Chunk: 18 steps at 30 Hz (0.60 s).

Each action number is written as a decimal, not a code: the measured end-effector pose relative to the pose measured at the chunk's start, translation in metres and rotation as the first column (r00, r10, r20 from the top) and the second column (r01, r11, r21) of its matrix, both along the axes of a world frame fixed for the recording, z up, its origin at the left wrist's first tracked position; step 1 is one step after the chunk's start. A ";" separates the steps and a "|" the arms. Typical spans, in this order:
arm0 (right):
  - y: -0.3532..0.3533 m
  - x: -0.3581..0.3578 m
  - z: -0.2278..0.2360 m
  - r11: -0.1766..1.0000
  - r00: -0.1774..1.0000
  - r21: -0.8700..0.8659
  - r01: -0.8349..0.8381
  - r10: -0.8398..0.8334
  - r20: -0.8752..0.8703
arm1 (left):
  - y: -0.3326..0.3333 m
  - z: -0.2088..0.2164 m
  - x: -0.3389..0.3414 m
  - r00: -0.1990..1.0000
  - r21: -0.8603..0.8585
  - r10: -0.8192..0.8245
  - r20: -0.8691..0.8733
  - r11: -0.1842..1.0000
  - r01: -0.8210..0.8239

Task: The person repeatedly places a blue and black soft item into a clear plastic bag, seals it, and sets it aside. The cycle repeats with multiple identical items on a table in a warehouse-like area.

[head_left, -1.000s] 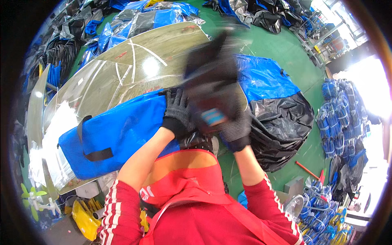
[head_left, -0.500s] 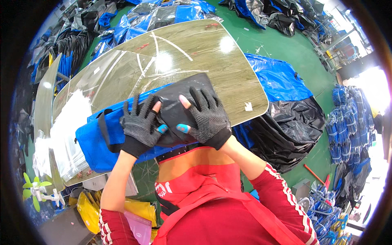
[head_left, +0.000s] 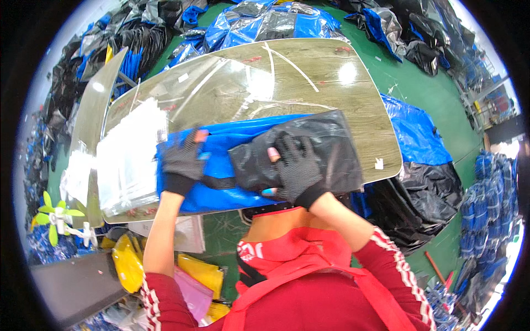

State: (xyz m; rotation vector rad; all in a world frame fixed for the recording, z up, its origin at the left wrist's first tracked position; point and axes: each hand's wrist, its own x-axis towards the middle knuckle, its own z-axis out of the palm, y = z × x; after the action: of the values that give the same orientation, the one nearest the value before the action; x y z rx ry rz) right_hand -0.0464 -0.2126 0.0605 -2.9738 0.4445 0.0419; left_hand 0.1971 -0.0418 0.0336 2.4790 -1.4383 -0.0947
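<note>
A folded blue and black plastic-coated fabric piece, perhaps a bag, lies along the near edge of a wood-patterned table. My right hand (head_left: pixel 301 171), in a grey dotted glove with bare thumb and index tips, rests with fingers spread on the black part (head_left: pixel 342 149). On the blue part (head_left: pixel 221 144), near its left end, is my left hand (head_left: pixel 185 160), gloved alike; motion smears its fingers, so its grip is unclear. Between the hands a dark strap (head_left: pixel 218 182) crosses the blue material beside the black fold.
Clear plastic bags (head_left: pixel 130 160) lie stacked on the table's left side. The wood-patterned tabletop (head_left: pixel 314 60) has rounded corners. Blue and black fabric piles (head_left: pixel 411 196) stand at the right. A small green-bladed fan (head_left: pixel 57 212) is at the lower left, near yellow pieces (head_left: pixel 128 265).
The view has shifted, moving the table rightward in the picture. My hands have spread farther apart, the left toward the blue end. The strap now lies flatter beside the black fold.
</note>
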 end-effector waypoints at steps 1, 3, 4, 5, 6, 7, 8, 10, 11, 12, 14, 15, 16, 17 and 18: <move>-0.001 -0.001 0.002 0.998 0.999 -0.037 0.043 -0.043 0.021 | 0.027 -0.008 0.021 0.836 0.213 0.042 0.547 0.959 -0.187; -0.001 0.005 0.001 0.988 0.988 0.051 0.144 -0.147 0.051 | 0.064 -0.047 0.052 0.878 0.148 0.463 0.121 0.866 -0.478; 0.002 0.014 -0.004 0.985 0.974 0.061 0.159 -0.166 0.156 | 0.078 -0.066 0.062 0.848 -0.052 0.528 0.050 0.849 -0.526; 0.006 0.025 -0.008 0.981 0.944 0.046 0.186 -0.192 0.269 | 0.087 -0.083 0.069 0.899 -0.275 0.439 0.009 0.865 -0.420; 0.010 0.041 -0.016 0.981 0.928 0.076 0.177 -0.193 0.320 | 0.098 -0.089 0.077 0.904 -0.253 0.427 0.003 0.875 -0.412; 0.014 0.062 -0.024 0.989 0.860 -0.073 0.126 -0.073 0.505 | 0.102 -0.094 0.079 0.885 -0.155 0.465 0.029 0.877 -0.456; 0.019 0.075 -0.035 0.973 0.909 -0.023 0.228 -0.205 0.362 | 0.106 -0.093 0.080 0.885 -0.085 0.465 0.031 0.883 -0.461; 0.023 0.100 -0.056 0.947 0.927 0.016 0.320 -0.316 0.202 | 0.110 -0.077 0.076 0.910 -0.058 0.400 -0.108 0.911 -0.407; 0.023 0.110 -0.064 0.946 0.935 0.036 0.322 -0.324 0.146 | 0.115 -0.063 0.076 0.713 -0.009 0.382 -0.588 0.879 -0.477; 0.023 0.116 -0.068 0.939 0.932 0.034 0.342 -0.343 0.113 | 0.117 -0.054 0.072 0.649 -0.058 0.273 -0.710 0.895 -0.441; 0.021 0.118 -0.068 0.941 0.930 0.112 0.320 -0.335 0.153 | 0.120 -0.040 0.066 0.529 -0.172 0.123 -0.840 0.863 -0.475; 0.020 0.114 -0.064 0.933 0.920 0.093 0.347 -0.358 0.156 | 0.122 -0.036 0.064 0.453 -0.176 0.085 -0.888 0.846 -0.504; 0.022 0.106 -0.058 0.949 0.915 0.100 0.298 -0.314 0.253 | 0.124 -0.033 0.060 0.370 -0.170 0.053 -0.927 0.823 -0.542; 0.023 0.095 -0.050 0.975 0.901 0.080 0.208 -0.223 0.373 | 0.125 -0.029 0.058 0.254 -0.083 0.080 -0.964 0.818 -0.570; 0.027 0.084 -0.043 0.989 0.876 0.046 0.142 -0.147 0.459 | 0.126 -0.022 0.054 0.133 0.007 0.106 -0.985 0.808 -0.589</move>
State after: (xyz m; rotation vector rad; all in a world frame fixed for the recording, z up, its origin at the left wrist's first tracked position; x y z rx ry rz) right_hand 0.0376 -0.1859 0.0179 -2.7904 0.5900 -0.6619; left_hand 0.2508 0.0838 0.0112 1.6216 -0.1844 -0.9783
